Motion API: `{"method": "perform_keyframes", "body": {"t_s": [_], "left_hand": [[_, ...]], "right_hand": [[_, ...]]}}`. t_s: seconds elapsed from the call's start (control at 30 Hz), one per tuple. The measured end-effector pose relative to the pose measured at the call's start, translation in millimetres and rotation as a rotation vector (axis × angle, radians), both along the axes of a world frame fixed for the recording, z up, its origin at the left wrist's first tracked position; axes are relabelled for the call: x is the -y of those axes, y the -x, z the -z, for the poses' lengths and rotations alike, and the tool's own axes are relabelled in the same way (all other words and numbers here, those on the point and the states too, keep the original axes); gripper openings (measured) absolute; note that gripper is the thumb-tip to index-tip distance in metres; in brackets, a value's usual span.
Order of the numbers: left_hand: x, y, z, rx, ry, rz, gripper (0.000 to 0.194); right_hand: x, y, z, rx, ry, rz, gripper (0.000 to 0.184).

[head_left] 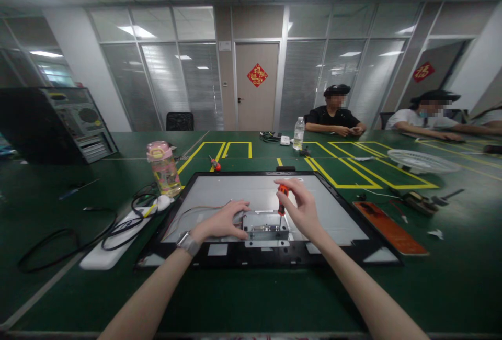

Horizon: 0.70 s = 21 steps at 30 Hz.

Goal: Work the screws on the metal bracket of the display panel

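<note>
A flat display panel (333, 214) with a black frame lies face down on the green table in front of me. On its near middle part sits a metal bracket (259, 219) with a small circuit board. My right hand (301, 206) grips an orange and black screwdriver (282, 201), held upright with its shaft reaching down to the bracket's right side. My left hand (223, 219), with a watch on the wrist, rests with fingers spread at the bracket's left edge. Thin wires run across the panel beside it.
A white power strip (117, 238) with black cables and a pink-lidded bottle (162, 167) stand left. An orange-brown board (388, 227) lies right. Farther off are a computer case (50, 125), a water bottle (298, 133), a round white disc (421, 160) and seated people.
</note>
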<state>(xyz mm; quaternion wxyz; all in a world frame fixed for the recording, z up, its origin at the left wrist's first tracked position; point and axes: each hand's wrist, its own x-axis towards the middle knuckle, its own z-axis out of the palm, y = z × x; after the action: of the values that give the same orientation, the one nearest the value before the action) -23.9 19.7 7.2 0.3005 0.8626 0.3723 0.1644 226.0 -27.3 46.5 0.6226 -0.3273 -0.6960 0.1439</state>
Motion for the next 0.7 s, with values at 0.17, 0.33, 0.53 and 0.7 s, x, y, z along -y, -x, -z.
{"method": "perform_keyframes", "body": {"t_s": [0.17,0.33,0.53,0.7], "left_hand": [[-0.5,0.6,0.3,-0.001,-0.001,0.003,0.072],[0.8,0.0,-1.3,-0.002,-0.001,-0.001,0.071],[0.3,-0.4,-0.8,-0.026,-0.003,0.005,0.070],[-2.2,0.9,2.8,-0.010,-0.005,0.000,0.072]], "right_hand": [[-1.0,-1.5,1.9,-0.050,0.039,-0.082,0.021],[-3.4,-2.8,3.7,-0.084,0.103,-0.098,0.021],[-3.4,-2.7,2.6,-0.029,-0.016,0.036,0.009],[-0.3,-2.0,2.3,-0.071,0.075,-0.127,0.025]]}}
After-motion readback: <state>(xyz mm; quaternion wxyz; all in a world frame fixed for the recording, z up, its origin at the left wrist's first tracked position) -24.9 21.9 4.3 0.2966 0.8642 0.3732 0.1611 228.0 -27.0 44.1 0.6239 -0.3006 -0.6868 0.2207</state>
